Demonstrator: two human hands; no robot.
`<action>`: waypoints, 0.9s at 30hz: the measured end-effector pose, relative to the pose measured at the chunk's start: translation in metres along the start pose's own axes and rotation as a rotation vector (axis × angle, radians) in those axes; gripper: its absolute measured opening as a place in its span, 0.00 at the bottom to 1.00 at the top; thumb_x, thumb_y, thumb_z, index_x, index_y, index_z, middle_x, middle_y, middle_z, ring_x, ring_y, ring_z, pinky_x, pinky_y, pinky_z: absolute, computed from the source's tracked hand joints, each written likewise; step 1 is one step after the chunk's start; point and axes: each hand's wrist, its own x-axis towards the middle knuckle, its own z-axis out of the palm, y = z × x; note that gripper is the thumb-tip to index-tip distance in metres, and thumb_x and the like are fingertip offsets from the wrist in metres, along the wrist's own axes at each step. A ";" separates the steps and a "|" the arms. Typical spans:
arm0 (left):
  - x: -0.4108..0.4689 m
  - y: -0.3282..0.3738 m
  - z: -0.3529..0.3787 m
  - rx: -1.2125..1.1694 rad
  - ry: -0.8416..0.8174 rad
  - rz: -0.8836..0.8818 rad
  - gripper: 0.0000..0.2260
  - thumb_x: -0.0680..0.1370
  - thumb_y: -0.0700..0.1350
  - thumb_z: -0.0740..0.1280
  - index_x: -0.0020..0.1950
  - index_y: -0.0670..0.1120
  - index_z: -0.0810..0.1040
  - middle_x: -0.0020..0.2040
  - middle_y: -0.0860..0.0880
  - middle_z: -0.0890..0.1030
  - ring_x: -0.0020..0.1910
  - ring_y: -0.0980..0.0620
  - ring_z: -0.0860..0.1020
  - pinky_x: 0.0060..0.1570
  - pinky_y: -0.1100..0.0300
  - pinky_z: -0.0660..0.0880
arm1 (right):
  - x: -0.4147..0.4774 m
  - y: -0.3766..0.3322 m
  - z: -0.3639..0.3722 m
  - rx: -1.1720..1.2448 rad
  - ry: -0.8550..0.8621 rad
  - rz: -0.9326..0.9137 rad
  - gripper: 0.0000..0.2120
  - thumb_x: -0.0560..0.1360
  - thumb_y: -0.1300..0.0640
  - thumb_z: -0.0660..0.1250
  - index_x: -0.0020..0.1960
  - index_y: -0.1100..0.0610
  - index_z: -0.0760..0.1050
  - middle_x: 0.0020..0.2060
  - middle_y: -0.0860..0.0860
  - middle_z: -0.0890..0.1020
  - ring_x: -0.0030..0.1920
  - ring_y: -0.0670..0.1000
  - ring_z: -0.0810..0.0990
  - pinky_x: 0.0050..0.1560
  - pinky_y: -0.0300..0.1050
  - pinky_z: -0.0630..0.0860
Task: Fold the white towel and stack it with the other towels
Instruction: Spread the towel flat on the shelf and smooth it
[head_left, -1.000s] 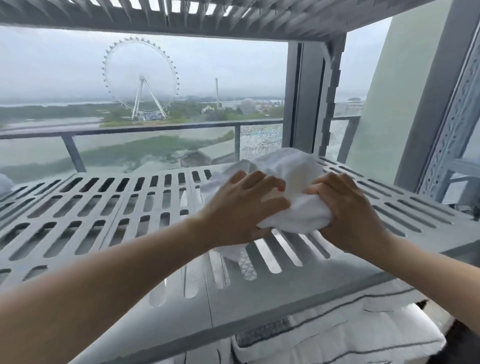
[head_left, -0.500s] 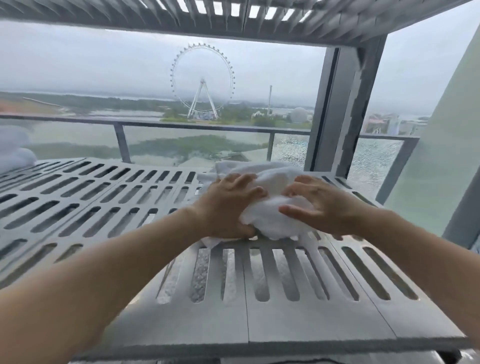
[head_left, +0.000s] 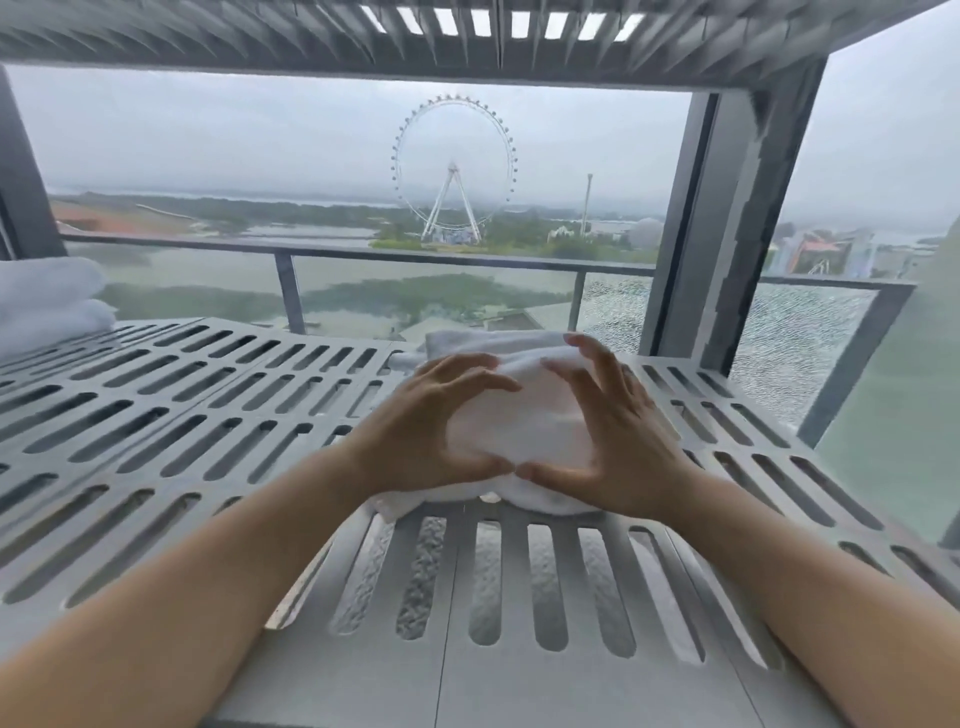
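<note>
White towel (head_left: 519, 426) (soft rounded bundle) on slotted shelf (head_left: 156, 447), cupped by left hand (head_left: 415, 431) and right hand (head_left: 618, 441).

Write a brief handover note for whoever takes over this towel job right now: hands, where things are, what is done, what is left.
Left hand: cups the white towel, fingers curled over its top.
Right hand: cups the other side; thumbs meet at the near edge.
White towel: a compact bundle on the slatted shelf.
Other towels: piled at the shelf's far left end.
Done: towel gathered, roughly folded.
Left: tidy the fold, carry it to the pile.
</note>
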 end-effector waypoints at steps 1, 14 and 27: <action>0.000 -0.002 -0.001 0.008 -0.022 0.001 0.30 0.65 0.59 0.75 0.65 0.57 0.71 0.69 0.53 0.69 0.67 0.60 0.64 0.64 0.64 0.58 | 0.000 0.001 0.001 0.050 -0.022 0.009 0.47 0.61 0.29 0.66 0.72 0.47 0.53 0.74 0.49 0.50 0.73 0.52 0.55 0.66 0.50 0.59; -0.001 -0.003 -0.001 0.017 -0.036 -0.027 0.25 0.70 0.58 0.71 0.66 0.60 0.69 0.68 0.55 0.69 0.66 0.57 0.66 0.61 0.60 0.63 | 0.015 -0.010 -0.004 0.078 -0.067 0.126 0.20 0.66 0.47 0.69 0.57 0.45 0.72 0.52 0.49 0.72 0.55 0.52 0.69 0.50 0.49 0.71; -0.001 0.008 -0.002 0.000 0.198 -0.103 0.17 0.71 0.49 0.72 0.59 0.54 0.76 0.54 0.55 0.80 0.48 0.57 0.75 0.39 0.66 0.69 | 0.007 -0.006 -0.013 0.156 0.056 0.099 0.28 0.65 0.48 0.73 0.61 0.54 0.69 0.63 0.53 0.69 0.64 0.53 0.67 0.64 0.52 0.66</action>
